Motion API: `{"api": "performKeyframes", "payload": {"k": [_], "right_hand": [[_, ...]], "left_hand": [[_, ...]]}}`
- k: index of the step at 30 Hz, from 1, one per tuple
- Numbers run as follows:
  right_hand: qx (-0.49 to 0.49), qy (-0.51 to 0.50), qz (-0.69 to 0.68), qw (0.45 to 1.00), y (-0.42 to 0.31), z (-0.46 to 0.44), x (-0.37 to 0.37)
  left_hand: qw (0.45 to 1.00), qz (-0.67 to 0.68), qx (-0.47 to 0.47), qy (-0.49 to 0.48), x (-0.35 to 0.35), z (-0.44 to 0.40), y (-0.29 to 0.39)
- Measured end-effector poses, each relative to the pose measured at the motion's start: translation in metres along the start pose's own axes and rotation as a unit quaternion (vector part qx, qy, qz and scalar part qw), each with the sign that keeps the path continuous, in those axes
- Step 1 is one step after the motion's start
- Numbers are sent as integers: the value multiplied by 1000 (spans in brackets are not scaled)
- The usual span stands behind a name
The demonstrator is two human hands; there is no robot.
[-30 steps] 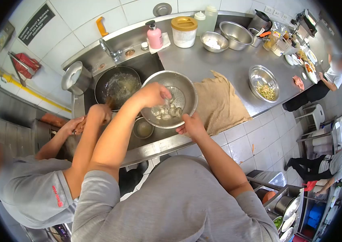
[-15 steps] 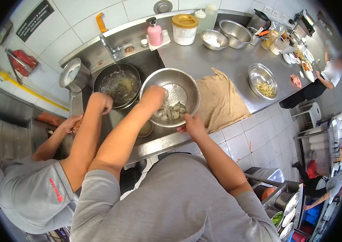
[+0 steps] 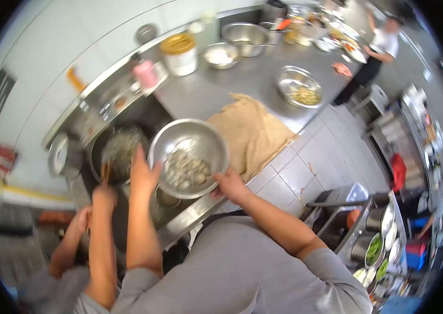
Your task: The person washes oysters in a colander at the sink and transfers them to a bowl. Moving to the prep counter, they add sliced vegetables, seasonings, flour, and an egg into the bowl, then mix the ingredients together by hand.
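Observation:
A steel bowl (image 3: 214, 137) with greyish, wet-looking pieces (image 3: 186, 170) in it hangs over the sink's front edge. My right hand (image 3: 231, 185) grips the bowl's lower right rim. Just left of the bowl, my left hand (image 3: 144, 170) is raised with its fingers apart and nothing in it. Beyond that hand, a dark pan (image 3: 96, 157) of bubbling water sits in the sink, and a co-worker's hand (image 3: 105, 196) holds a brown-handled tool in it. A brown cloth (image 3: 253, 136) lies right of the bowl.
Along the wall stand a pink pump bottle (image 3: 145, 74), a gold-lidded tub (image 3: 179, 56) and steel bowls. A bowl of sprouts (image 3: 304, 95) is on the counter. The co-worker's arm (image 3: 101, 246) is close on my left. A rack with pots (image 3: 360, 248) stands at lower right.
My left hand has come out of the bowl to its left side. The view has swung right, and the bowl appears lower and further left, still in my right hand.

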State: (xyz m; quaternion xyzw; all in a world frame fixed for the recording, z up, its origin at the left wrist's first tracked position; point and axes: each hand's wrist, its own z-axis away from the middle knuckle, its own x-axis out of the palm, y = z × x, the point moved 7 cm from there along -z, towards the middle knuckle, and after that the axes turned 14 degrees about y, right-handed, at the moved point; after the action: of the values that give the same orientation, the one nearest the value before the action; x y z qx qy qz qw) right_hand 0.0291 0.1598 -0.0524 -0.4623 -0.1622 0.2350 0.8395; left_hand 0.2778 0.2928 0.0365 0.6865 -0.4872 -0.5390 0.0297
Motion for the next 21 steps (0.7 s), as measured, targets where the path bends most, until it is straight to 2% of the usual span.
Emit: {"api": "performKeyframes", "payload": {"k": [1,2,3,5,6,7,9,11,12,14,15,17,18,19,20,21], "right_hand": [[4,6,4,1000,5,0,-4],[0,29,-8,1000,-2,8,-15],[-26,13,10,1000,-18,23,-18],[-59,-1,25,998,-32,28,-30],[-63,-55,-15,996,-35,29,-30],[-65,-111,-55,990,-36,31,-30],[-58,-126,-71,988,-27,16,-50],[-122,-86,-53,987,-35,3,-86],[-118,-77,-64,988,-42,2,-111],[-117,-59,-72,989,-46,-8,-166],[-109,-30,-82,990,-46,-14,-199],[-98,30,-87,991,-42,-25,-271],[-98,67,-102,988,-39,-30,-307],[-97,107,-115,983,-35,-35,-344],[-95,107,-120,982,-32,-40,-372],[-84,158,-146,973,-29,-45,-406]], "left_hand": [[983,83,-45,-157,29,12,-27],[875,193,-358,-261,32,50,-30],[817,281,-425,-272,41,74,-37],[799,279,-441,-300,45,90,-43],[801,277,-436,-303,50,83,-41],[806,303,-445,-246,44,74,-36],[792,374,-467,-124,43,56,-29],[740,433,-514,-2,58,37,-32],[742,434,-511,9,60,34,-26],[808,334,-484,-30,67,24,0],[811,337,-478,-23,71,19,10],[751,379,-537,-61,85,24,14],[741,394,-544,-16,96,18,-5],[745,389,-541,-16,109,12,-5],[725,428,-539,16,120,7,0],[702,466,-536,49,128,2,5]]}}
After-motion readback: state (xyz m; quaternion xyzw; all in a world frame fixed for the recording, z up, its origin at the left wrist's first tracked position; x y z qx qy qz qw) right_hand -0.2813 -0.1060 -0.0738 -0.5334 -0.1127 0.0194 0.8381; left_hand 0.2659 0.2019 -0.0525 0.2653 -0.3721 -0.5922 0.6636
